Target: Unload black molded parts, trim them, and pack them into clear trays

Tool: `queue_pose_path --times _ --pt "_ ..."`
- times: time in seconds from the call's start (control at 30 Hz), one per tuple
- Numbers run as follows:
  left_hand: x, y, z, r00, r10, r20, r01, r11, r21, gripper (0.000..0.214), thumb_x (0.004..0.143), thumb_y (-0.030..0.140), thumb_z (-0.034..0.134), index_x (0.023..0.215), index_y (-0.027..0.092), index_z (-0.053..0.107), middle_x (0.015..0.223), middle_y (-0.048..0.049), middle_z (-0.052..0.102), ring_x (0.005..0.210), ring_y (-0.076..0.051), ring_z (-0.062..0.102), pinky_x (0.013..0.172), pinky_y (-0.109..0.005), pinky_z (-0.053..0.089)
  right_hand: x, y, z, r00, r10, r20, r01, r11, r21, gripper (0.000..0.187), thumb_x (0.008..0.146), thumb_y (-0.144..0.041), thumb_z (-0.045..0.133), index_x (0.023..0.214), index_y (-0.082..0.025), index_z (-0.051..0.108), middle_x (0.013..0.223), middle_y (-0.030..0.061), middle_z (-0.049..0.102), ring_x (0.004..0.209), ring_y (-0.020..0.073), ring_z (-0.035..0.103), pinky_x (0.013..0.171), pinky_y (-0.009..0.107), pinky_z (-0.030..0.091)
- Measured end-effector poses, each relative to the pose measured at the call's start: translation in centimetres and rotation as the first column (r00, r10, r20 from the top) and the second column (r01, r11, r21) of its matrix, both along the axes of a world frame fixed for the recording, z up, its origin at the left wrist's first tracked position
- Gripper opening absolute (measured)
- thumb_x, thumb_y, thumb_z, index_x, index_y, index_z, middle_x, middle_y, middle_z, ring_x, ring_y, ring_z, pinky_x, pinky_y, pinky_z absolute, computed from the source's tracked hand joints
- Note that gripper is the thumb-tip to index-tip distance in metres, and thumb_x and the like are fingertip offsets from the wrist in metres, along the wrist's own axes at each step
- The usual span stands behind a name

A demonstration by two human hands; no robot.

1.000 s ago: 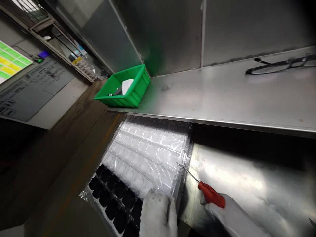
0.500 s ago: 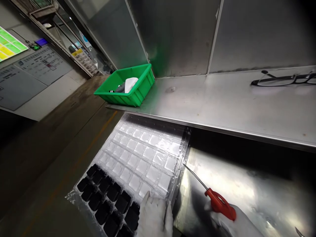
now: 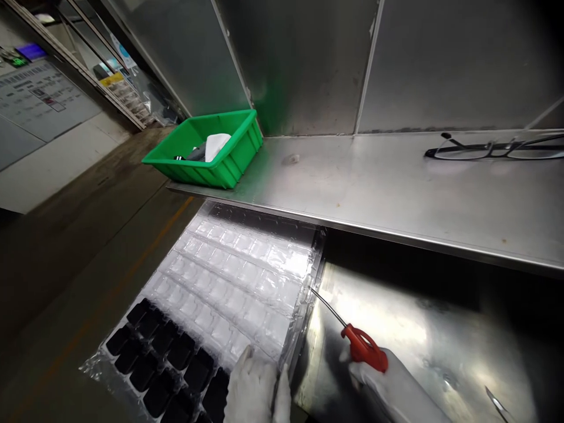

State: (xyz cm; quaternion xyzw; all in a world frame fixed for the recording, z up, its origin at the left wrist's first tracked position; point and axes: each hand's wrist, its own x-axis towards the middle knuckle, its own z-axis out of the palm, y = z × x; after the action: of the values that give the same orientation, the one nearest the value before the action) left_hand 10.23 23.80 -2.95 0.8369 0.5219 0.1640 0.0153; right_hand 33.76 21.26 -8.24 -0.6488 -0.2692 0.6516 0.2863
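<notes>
Fingers of the gloved left hand (image 3: 252, 390) pinch the near edge of a clear blister tray (image 3: 224, 276), which lies just left of a steel worktop (image 3: 418, 329). The gloved right hand (image 3: 396, 393) clenches a red-handled steel pick (image 3: 362, 348), its tip beside the tray.

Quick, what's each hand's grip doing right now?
Left hand: closed, apparently pinching the edge of the clear plastic blister tray.
Right hand: closed, holding a red-handled metal pick.
</notes>
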Motion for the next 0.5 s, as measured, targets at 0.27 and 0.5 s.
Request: queue_pose_path --times 0.27,0.5 --pt "-1.0 -0.5 -2.9 0.992 0.009 -0.123 0.004 0.995 0.101 0.019 0.086 0.013 0.053 0.071 0.023 0.053 0.065 0.0008 0.057 0.064 -0.018 0.064 0.094 -0.043 0.062 -1.0 1.5 -2.3 0.995 0.058 -0.080 -0.067 0.991 -0.113 0.033 0.051 -0.025 0.049 0.078 -0.020 0.068 0.058 -0.0022 0.060 0.050 0.0159 0.054 0.052 0.025 0.046" --pt "-1.1 -0.1 -5.9 0.999 0.036 -0.010 -0.031 0.949 0.315 0.025 0.081 0.005 0.044 0.064 0.024 0.042 0.057 0.0023 0.050 0.052 -0.016 0.058 0.085 -0.039 0.063 -0.7 1.9 -3.7 0.989 0.100 0.112 -0.093 0.993 -0.066 0.050 0.046 -0.020 0.048 0.091 -0.023 0.069 0.068 -0.0028 0.070 0.063 0.0194 0.063 0.058 0.024 0.050"
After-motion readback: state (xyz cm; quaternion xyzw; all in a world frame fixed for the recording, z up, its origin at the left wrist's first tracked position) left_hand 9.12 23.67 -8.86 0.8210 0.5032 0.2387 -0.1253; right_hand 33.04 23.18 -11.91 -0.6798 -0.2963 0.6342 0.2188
